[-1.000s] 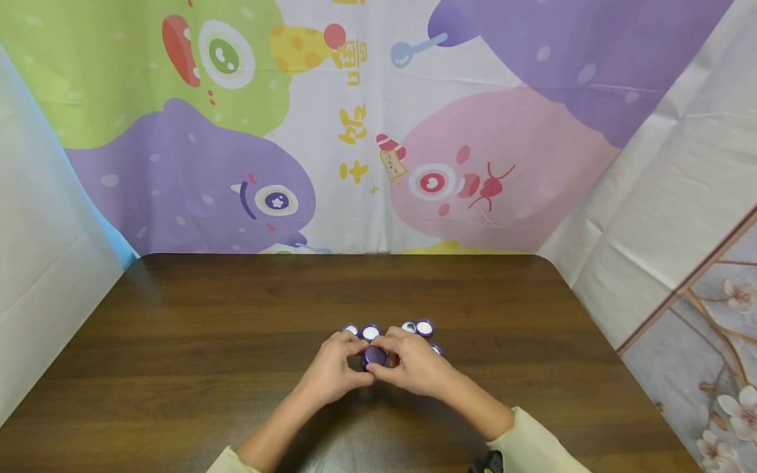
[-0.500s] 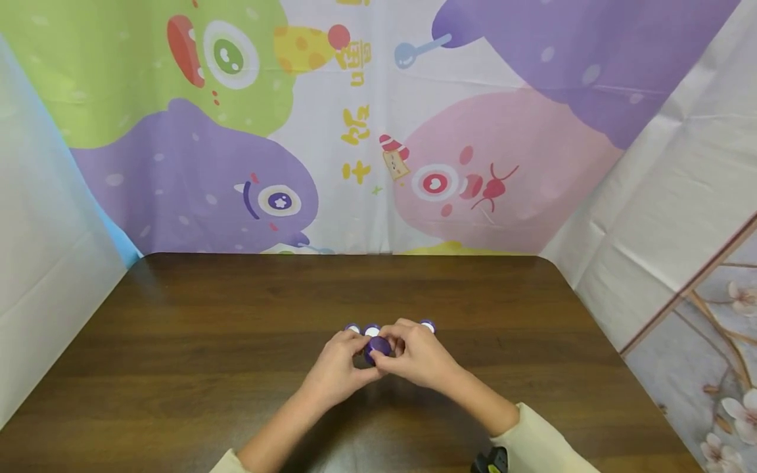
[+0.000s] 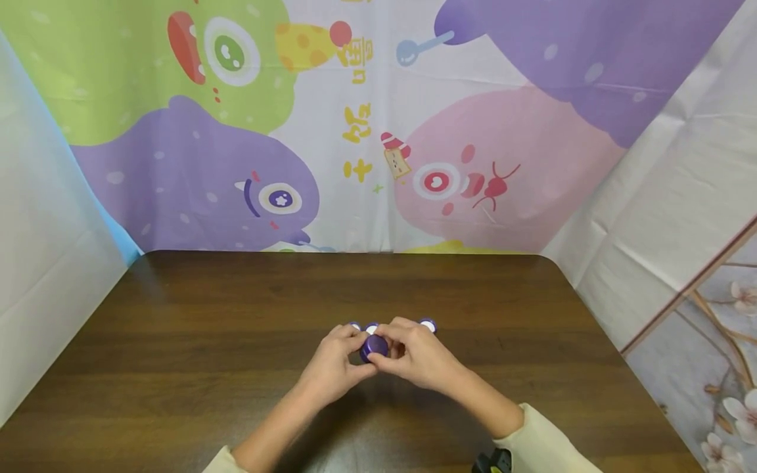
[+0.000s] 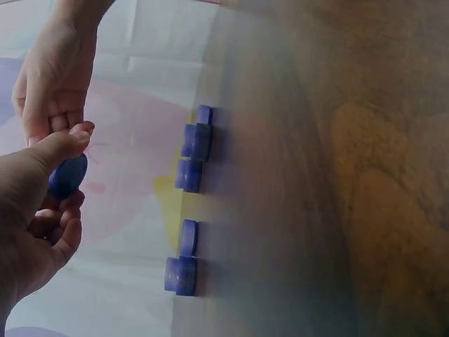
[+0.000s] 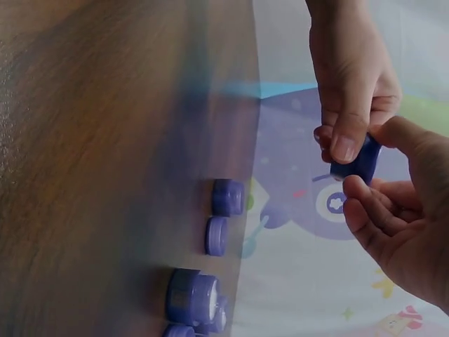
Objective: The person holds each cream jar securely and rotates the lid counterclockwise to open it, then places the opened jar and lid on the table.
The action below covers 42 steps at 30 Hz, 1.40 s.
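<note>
A small round purple jar (image 3: pixel 374 349) is held up between both hands, its dark flat face turned toward the head camera. My left hand (image 3: pixel 333 363) pinches it from the left with thumb and fingers. From the right, my right hand (image 3: pixel 418 355) grips the same jar by its rim. In the left wrist view the jar (image 4: pixel 68 175) shows under the left thumb. The right wrist view shows the jar (image 5: pixel 356 160) with fingertips of both hands on it. Whether its two parts are joined or apart, I cannot tell.
Several purple jars and lids stand on the brown wooden table (image 3: pixel 236 309) beyond the hands, including a jar (image 5: pixel 228 197), a lid (image 5: pixel 216 236) and another jar (image 5: pixel 189 298). One white-faced piece (image 3: pixel 428 325) shows right of the hands. A printed curtain (image 3: pixel 331 197) hangs behind the table.
Both hands have risen slightly with the jar, and its face has tilted a little. The right hand now covers pieces on the table that showed one second ago.
</note>
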### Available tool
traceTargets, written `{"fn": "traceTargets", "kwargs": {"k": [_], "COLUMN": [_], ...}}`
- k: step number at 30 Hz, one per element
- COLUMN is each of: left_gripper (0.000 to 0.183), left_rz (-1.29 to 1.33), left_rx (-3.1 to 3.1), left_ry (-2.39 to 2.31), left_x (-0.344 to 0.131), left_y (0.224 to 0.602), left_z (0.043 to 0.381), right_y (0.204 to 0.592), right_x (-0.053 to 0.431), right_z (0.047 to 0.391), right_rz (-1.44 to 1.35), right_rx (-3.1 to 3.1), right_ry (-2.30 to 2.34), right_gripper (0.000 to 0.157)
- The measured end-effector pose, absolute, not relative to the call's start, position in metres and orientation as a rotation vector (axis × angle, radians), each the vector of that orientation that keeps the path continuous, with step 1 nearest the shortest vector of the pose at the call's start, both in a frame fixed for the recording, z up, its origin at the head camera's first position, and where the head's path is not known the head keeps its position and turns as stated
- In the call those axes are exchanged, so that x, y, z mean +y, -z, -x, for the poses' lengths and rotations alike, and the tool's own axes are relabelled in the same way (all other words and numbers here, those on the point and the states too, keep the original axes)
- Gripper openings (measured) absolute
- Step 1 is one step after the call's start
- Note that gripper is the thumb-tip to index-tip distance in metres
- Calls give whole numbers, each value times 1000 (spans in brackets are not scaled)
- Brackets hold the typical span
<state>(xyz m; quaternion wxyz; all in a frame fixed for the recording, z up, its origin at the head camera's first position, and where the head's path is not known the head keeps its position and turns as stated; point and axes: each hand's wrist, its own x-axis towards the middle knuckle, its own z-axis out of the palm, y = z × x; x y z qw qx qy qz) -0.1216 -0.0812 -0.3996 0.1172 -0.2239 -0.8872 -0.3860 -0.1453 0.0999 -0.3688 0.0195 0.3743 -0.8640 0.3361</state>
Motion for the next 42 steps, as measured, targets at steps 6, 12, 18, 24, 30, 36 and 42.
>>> {"fn": "traceTargets", "kwargs": {"k": [6,12,18,24,30,36,42], "left_gripper": [42,43,41,35,34,36,34], "left_rz": [733,675,582,450,435,429,402], "left_rx": [-2576,-2593,-2590,-2559,-2535,-2539,-2522], "left_ry": [1238,1231,1222,1284,1320,1318,1347], "left_x": [-85,-84,-77,-70,-70,-74,-74], "left_y": [401,404,401,399,397,398,399], "left_z": [124,123,121,117,117,119,119], "right_y": [365,364,361,359,358,357,357], "right_x": [105,107,107,107,108,111,110], "right_z": [147,146,144,143,144,145,145], "right_rz": [-1245,-1138,-1064,-1055,-1091,-1175,-1090], "right_rx": [-2691,-2734,-2775,-2777,-2742,-2756,-2757], "right_ry": [-1038,-1130,-1102,-1059,-995,-1060,-1094], "right_gripper": [32,41,32,28,26,39,42]}}
